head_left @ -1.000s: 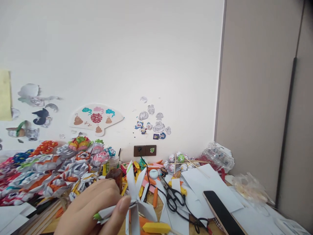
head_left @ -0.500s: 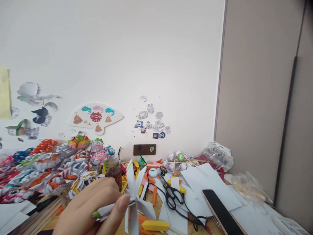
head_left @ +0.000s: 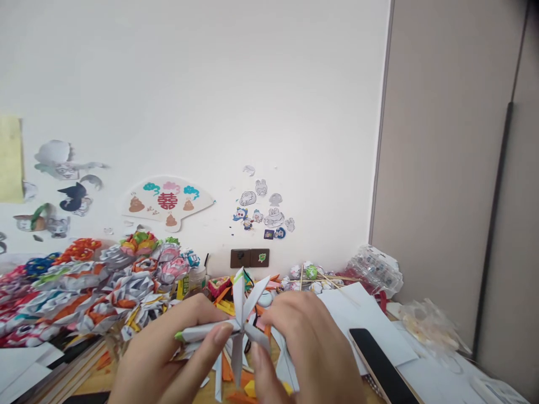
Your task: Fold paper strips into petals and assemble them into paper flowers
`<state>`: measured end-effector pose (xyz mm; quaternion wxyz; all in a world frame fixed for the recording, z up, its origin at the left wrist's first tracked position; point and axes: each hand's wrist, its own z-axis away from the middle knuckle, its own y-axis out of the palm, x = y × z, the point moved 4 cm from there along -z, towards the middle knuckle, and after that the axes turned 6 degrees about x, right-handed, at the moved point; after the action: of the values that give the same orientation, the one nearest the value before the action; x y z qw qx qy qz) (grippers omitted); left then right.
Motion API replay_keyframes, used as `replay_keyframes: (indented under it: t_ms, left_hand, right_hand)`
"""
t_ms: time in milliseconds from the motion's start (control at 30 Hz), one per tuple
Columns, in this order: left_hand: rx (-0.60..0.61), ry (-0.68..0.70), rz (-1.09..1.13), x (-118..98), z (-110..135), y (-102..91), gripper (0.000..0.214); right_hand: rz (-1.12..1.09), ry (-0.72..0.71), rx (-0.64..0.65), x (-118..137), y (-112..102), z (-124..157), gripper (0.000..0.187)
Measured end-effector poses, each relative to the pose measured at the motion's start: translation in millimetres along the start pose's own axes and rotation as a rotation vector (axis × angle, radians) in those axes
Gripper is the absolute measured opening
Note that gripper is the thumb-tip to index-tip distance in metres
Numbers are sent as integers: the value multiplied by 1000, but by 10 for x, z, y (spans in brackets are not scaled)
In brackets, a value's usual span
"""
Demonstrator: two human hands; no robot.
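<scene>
A folded white paper flower [head_left: 241,322] with long narrow petals, some tipped green, is held up in front of me over the table. My left hand [head_left: 168,353] pinches one of its petals between thumb and finger. On the other side, my right hand [head_left: 309,350] has thumb and fingers around the lower right petal, touching it. Beneath and behind the flower lie loose orange and yellow folded paper pieces [head_left: 227,307], partly hidden by the hands.
Many finished paper flowers [head_left: 138,280] are heaped at the left against the wall. At the right lie white paper sheets [head_left: 357,308], a black-screened phone [head_left: 381,365] and clear plastic packaging [head_left: 374,272]. A glass jar [head_left: 197,279] stands behind my left hand.
My right hand has come into view from the right and taken hold of a petal, now covering the scissors. The flower has moved slightly right with my left hand.
</scene>
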<state>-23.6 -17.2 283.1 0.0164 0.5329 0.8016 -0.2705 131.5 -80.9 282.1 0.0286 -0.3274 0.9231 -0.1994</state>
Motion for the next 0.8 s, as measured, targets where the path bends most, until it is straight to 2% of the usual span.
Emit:
replay_keyframes:
  t_ms: [200, 300, 467, 700, 800]
  left_hand:
    - [57, -182, 135, 19, -68, 89, 20]
    - [144, -248, 213, 22, -85, 151, 18]
    - [267, -181, 187, 58, -89, 220, 16]
    - [289, -88, 28, 104, -77, 261, 15]
    - [236, -44, -36, 102, -72, 265, 14]
  right_hand:
    - [-87, 103, 177, -282, 259, 26, 17]
    - [-139, 165, 183, -324, 288, 54, 16]
    - [-173, 247, 139, -379, 262, 19, 7]
    - [-219, 276, 55, -399, 293, -27, 13]
    - [-210, 241, 26, -402, 314, -37, 13]
